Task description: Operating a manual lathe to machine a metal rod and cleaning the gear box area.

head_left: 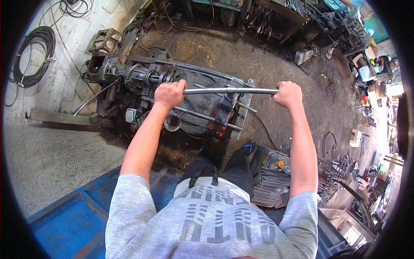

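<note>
A bright metal rod (230, 90) runs level between my two fists. My left hand (170, 93) is wrapped around its left end, and my right hand (287, 94) grips the right end. Both arms stretch forward over a long greasy machine (146, 75), which has a chuck-like spindle at its left. Under the rod, a dark clamp block (225, 110) stands at the machine's right part, near a flat steel plate (246, 113). Dark grey metal chips (194, 103) fill the bed. Whether the rod touches the block I cannot tell.
A bundle of metal rods (269, 190) lies by my right foot. Behind me is a blue metal frame (64, 224). A black coiled hose (34, 56) hangs on the left wall. Cluttered benches (284, 17) line the far side, where another person's arm (345, 4) shows.
</note>
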Demonstrator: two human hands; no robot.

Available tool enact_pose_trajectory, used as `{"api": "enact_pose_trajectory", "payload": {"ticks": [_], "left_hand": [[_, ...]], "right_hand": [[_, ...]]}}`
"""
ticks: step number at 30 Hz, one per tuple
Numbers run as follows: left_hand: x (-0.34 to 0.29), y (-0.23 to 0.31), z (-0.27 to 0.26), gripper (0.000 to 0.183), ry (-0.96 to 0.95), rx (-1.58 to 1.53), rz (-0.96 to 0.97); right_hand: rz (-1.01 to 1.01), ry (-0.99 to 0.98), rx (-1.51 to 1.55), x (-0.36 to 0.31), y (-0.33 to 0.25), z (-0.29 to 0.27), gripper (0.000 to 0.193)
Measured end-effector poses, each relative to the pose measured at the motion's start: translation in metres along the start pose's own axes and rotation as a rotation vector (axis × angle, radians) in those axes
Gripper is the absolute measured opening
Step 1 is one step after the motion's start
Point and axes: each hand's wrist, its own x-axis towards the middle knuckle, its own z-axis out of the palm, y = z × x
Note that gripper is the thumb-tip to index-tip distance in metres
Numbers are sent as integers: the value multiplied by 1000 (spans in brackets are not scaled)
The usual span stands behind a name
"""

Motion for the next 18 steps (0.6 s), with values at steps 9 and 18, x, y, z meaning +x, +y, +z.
{"api": "enact_pose_trajectory", "payload": {"ticks": [9, 18], "left_hand": [[12, -17, 11, 5, 104, 21, 145], [26, -26, 13, 5, 168, 55, 245]], "right_hand": [[107, 25, 17, -16, -10, 4, 24], [203, 2, 48, -31, -18, 3, 25]]}}
